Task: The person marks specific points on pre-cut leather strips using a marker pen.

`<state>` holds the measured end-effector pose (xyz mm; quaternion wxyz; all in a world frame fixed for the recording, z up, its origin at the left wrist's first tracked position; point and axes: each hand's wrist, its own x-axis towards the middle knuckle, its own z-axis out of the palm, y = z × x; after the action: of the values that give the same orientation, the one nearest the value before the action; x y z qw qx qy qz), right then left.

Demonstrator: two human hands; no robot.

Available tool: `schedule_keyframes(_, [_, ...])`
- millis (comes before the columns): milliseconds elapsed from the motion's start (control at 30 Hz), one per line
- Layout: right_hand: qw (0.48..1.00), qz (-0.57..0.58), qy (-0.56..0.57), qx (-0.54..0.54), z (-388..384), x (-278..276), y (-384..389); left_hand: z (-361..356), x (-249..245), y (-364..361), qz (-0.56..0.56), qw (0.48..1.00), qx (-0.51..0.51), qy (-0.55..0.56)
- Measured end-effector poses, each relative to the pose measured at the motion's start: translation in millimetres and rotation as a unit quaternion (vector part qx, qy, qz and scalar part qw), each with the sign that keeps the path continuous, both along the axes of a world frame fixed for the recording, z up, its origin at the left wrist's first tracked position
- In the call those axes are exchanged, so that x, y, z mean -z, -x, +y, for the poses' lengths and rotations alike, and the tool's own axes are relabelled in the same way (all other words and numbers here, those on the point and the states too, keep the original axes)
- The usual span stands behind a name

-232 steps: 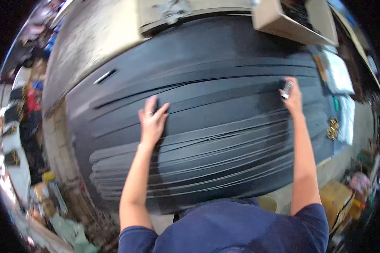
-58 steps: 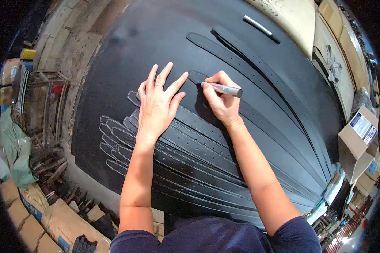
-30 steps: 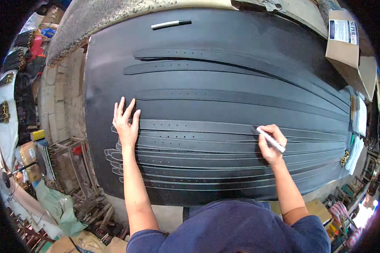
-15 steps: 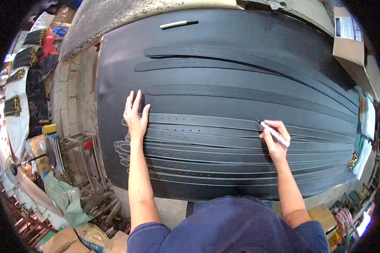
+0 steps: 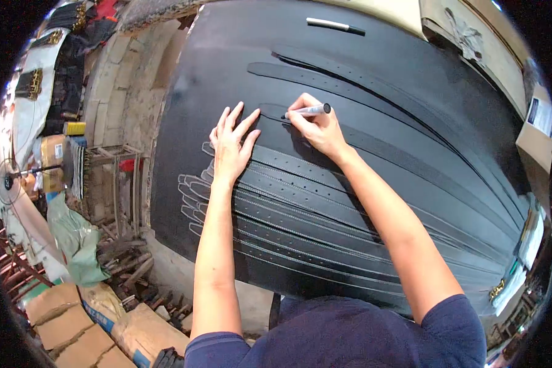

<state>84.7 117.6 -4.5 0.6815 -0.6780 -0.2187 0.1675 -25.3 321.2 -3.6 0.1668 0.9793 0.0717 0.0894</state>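
My left hand lies spread out over the tip ends of several black belts with pale stitched edges. Its fingertips reach to the rounded tip of a plain black belt strap that has no pale stitching. In my right hand is a white marker pen, gripped with its nib down at that strap's edge near the tip. Whether the nib touches the leather cannot be made out. Farther back lie more plain black straps with punched holes.
A second marker lies at the back of the black-covered table. A cardboard box stands at the right edge, near plastic-wrapped items. To the left are a wooden frame, a fan and cartons.
My right hand has moved left and back with the marker, from along the stitched belts to the plain strap's tip. My left hand remains spread near the belt ends. The view has turned.
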Motion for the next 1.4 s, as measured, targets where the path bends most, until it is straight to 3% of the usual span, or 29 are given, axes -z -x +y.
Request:
schedule_keyframes(133, [0.998, -0.055, 0.013, 0.027, 19, 11, -1, -2, -2, 0, -0.019, 0.999, -0.008, 0.029])
schedule_keyframes(633, [0.997, -0.077, 0.021, -0.003, 32, 14, -3, -2, -1, 1, -0.017, 1.000, -0.013, 0.014])
schedule_keyframes(833, [0.979, -0.205, 0.014, -0.004, 34, 18, -4, -2, 1, 1, -0.019, 1.000, -0.015, 0.017])
schedule_keyframes(933, [0.999, -0.001, -0.008, 0.042, 27, 20, -4, -1, 2, 1, -0.015, 1.000, -0.015, 0.013])
schedule_keyframes(967, [0.997, -0.002, -0.041, 0.065, 24, 19, -4, 0, 3, 1, -0.016, 1.000, -0.014, 0.015])
schedule_keyframes(1100, [0.996, -0.058, 0.034, 0.056, 21, 22, -3, -2, 1, 1, -0.013, 1.000, -0.017, 0.021])
schedule_keyframes(1400, [0.995, -0.085, 0.052, 0.031, 21, 10, 0, -2, 1, 1, -0.015, 0.999, -0.019, 0.024])
